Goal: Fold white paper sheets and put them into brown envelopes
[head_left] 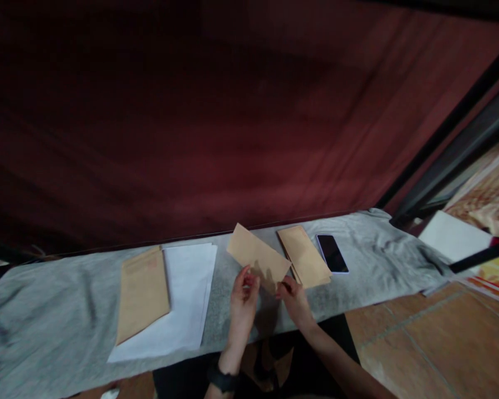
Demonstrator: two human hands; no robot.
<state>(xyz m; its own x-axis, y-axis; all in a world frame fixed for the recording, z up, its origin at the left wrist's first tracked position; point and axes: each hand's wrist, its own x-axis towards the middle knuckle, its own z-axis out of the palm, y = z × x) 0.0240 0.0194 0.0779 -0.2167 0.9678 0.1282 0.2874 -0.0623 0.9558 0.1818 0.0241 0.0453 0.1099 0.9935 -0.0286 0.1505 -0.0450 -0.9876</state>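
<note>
A brown paper envelope (255,252) lies slanted in front of me, partly raised above the grey cloth. My right hand (296,302) pinches its lower right corner between thumb and fingers. Close to its lower edge is my left hand (244,293), palm partly up, fingers loosely bent and apart, with nothing seen in them. Shadows of the fingers fall on the paper. Just right of this envelope rests a stack of similar brown envelopes (305,255).
Grey cloth (345,291) covers the narrow surface. A dark-screened phone (333,254) lies right of the stack. At left, a larger brown envelope (143,293) overlaps white paper sheets (189,293). A dark red panel (233,138) rises along the back edge.
</note>
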